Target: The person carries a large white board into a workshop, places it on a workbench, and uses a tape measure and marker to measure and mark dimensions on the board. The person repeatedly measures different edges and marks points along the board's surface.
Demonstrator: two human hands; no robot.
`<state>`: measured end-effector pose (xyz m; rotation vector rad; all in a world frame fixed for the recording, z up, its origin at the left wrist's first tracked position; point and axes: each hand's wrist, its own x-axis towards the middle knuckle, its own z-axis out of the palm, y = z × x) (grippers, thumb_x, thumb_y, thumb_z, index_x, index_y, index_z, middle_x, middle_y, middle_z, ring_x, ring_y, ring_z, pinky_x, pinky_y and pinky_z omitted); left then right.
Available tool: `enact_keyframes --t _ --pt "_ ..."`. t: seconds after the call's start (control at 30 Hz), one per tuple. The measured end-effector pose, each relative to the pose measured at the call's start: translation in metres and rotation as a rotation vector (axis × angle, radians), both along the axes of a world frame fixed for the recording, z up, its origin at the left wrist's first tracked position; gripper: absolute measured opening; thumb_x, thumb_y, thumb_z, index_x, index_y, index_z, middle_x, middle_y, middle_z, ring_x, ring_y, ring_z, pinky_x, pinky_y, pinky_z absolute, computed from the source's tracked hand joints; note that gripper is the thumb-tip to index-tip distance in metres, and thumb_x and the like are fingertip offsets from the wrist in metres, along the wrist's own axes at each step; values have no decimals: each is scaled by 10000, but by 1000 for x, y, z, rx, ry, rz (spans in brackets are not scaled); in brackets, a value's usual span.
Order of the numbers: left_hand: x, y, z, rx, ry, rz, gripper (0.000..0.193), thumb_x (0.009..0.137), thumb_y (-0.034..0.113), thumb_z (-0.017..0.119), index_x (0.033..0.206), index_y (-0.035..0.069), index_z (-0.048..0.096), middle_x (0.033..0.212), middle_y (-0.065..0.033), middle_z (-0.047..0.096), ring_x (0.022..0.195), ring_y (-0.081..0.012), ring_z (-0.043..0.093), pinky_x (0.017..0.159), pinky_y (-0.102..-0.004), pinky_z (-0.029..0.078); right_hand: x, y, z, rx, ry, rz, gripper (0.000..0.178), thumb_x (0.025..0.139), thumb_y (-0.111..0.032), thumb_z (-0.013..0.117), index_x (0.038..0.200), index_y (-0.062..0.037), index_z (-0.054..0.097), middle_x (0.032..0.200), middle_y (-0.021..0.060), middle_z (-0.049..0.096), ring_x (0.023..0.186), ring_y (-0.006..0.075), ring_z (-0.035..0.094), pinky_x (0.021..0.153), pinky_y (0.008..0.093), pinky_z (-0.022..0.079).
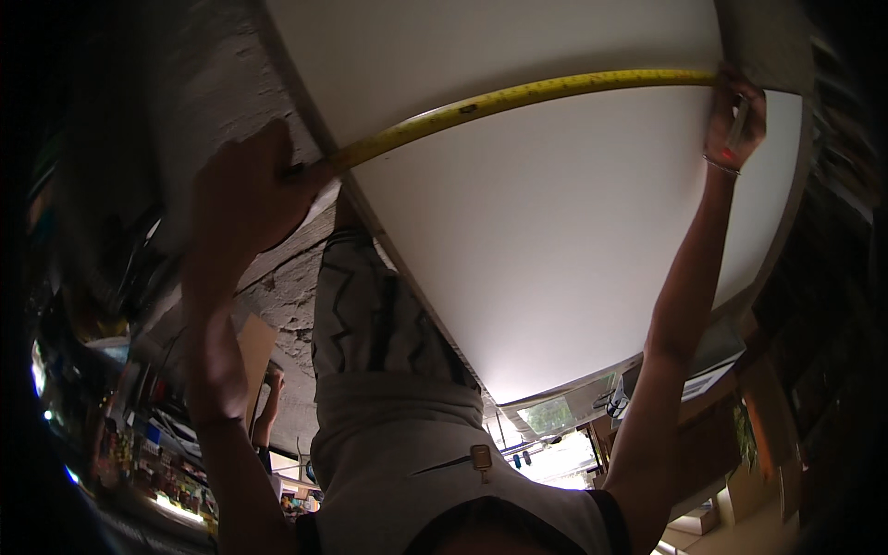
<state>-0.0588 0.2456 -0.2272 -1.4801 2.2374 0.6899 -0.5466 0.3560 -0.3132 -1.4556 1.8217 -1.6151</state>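
Yellow flat tape measure, markings unreadable, spans white flat panel; left hand, right hand clamped on opposite ends.

Rough grey ground, with a tan panel and dim clutter toward the lower left

Tape crosses the board between left hand and right hand.

The broad, smooth white panel is brightly lit; below it, an overexposed white opening glares. Beside it, dim surroundings blur and bend.
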Motion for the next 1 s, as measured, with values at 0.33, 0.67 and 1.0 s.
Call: enact_keyframes --t 0.33,0.67,1.0 --pt "-10 2 9 68 -77 84 463 815 423 661 752 -7 500 604 -156 562 538 -231 540 557 -380 421 -1 -9 2 -32 66 -56 198 770 75 679 893 -22 557 949 163 694 916 194 660 801 287 526" --pt "-5 11 9 18 7 91 446 796 424 685 749 21 499 537 -105 514 478 -244 533 516 -374 415 9 -8 7 3 281 -118 183 775 60 683 891 -12 563 953 154 692 879 188 668 784 266 532" --pt "-3 15 5 -71 -22 73 501 773 515 689 703 57 499 516 -89 502 509 -283 566 514 -393 429 9 -10 0 -89 294 -30 202 773 86 642 959 45 575 1003 219 646 859 232 645 775 313 532"
